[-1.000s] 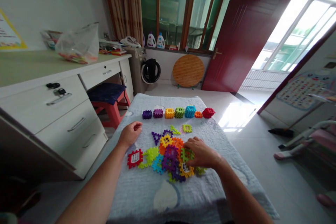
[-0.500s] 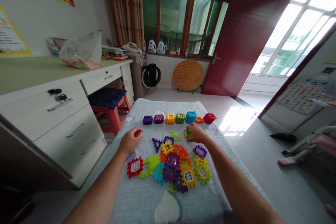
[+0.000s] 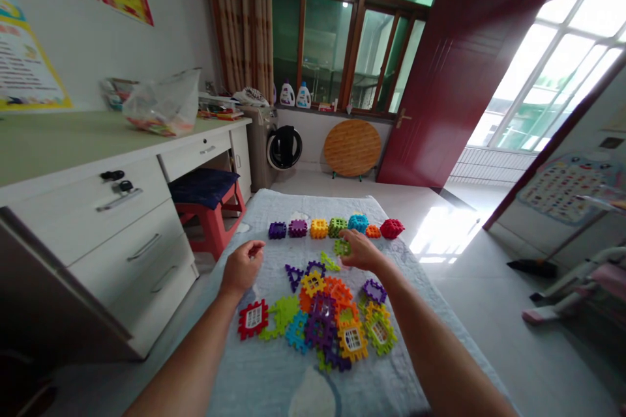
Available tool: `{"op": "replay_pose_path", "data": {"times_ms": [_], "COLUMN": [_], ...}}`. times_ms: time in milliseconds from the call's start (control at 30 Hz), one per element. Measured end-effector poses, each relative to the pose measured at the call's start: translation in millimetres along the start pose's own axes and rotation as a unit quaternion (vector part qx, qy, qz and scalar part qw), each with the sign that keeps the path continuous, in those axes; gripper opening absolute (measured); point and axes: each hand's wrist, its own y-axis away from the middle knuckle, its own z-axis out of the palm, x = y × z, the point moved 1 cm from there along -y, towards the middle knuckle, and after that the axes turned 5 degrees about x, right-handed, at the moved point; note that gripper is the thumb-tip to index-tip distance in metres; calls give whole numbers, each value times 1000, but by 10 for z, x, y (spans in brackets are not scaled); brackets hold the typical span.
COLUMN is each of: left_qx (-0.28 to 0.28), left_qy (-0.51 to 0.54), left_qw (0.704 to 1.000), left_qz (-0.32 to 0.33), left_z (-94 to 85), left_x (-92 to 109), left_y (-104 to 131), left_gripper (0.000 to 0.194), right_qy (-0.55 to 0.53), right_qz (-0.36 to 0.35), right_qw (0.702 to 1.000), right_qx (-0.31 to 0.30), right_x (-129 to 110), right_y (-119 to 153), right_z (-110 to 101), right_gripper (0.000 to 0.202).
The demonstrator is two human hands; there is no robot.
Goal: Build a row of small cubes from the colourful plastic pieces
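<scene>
Head view: my left hand (image 3: 243, 267) at eleven o'clock curls closed; my right hand (image 3: 362, 251), at one, grips a green tile (image 3: 341, 247); overreaching could topple the green stack (image 3: 336, 228) at twelve.

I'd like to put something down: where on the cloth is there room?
The cloth is bare on the near side of the loose pieces, and between the left hand and the purple triangle. It's crowded among those pieces and along the far row of blocks.
</scene>
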Motion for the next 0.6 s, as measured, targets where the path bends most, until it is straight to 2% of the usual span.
{"op": "replay_pose_path", "data": {"times_ms": [67, 133, 367, 500, 600], "left_qx": [22, 19, -6, -6, -15], "left_qy": [1, 1, 10, 19, 27], "left_qw": [1000, 999, 999, 999, 999], "left_qz": [18, 32, 46, 39, 28], "left_z": [-19, -24, 5, 9, 6], "left_x": [54, 95, 43, -8, -26], "left_y": [10, 19, 9, -10, -26], "left_gripper": [27, 25, 23, 23, 25], "right_qy": [-36, -63, -58, -42, -57], "right_qz": [-42, -75, -126, -121, -116], "right_qw": [998, 995, 990, 991, 991], "right_qx": [28, 36, -18, -43, -35], "right_x": [-201, -412, -1039, -1198, -1141], "right_y": [-54, -122, -372, -451, -484], "right_z": [8, 67, 518, 666, 585], "right_gripper": [58, 59, 60, 59, 52]}}
